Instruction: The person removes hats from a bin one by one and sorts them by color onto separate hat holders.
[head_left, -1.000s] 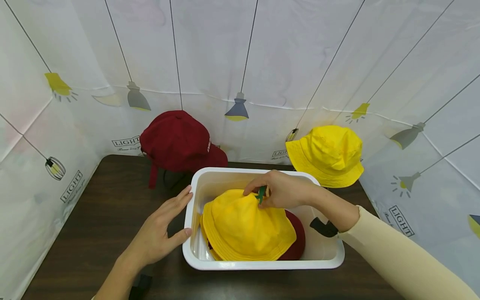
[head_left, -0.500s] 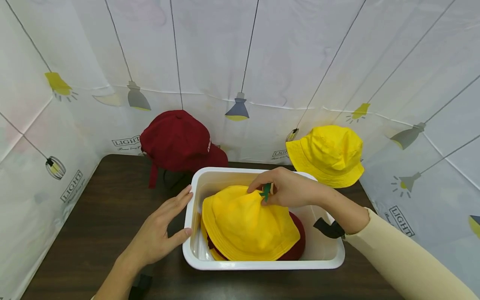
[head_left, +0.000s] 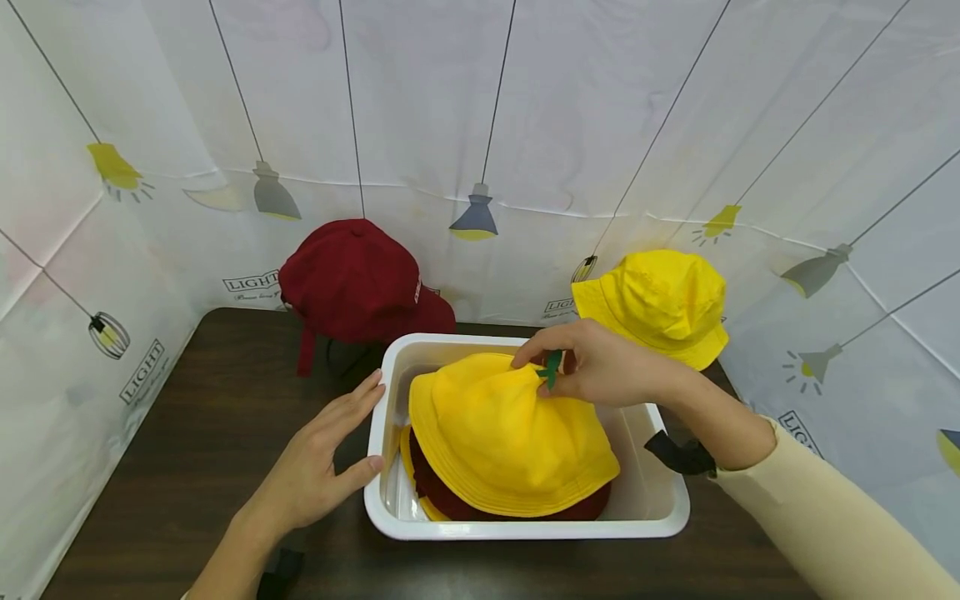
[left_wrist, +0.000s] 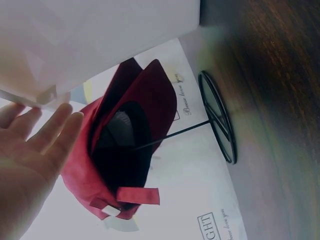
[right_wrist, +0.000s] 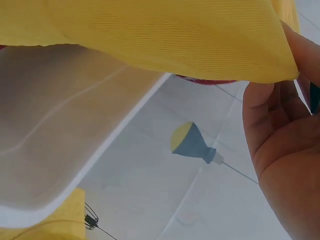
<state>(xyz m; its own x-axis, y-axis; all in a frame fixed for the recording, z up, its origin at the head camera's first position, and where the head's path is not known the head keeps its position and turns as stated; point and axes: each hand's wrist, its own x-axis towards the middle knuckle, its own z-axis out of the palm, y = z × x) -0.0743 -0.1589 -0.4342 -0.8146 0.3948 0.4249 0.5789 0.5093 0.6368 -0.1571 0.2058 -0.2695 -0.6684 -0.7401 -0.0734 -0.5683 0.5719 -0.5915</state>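
Observation:
My right hand pinches a yellow bucket hat by its crown, beside a green leaf-shaped tab. The hat hangs tilted over a white plastic bin. Under it in the bin lie a dark red hat and a yellow brim edge, both partly covered. In the right wrist view the yellow cloth bunches between thumb and fingers. My left hand rests its straight fingers on the bin's left rim; the left wrist view shows those fingers along the bin's wall.
A dark red baseball cap sits on a black wire stand behind the bin, on the left. Another yellow bucket hat stands at the back right. The dark wood table meets a printed white backdrop.
My right hand has lifted the yellow bucket hat up and to the right, baring more of the dark red hat below. My left hand stays on the rim.

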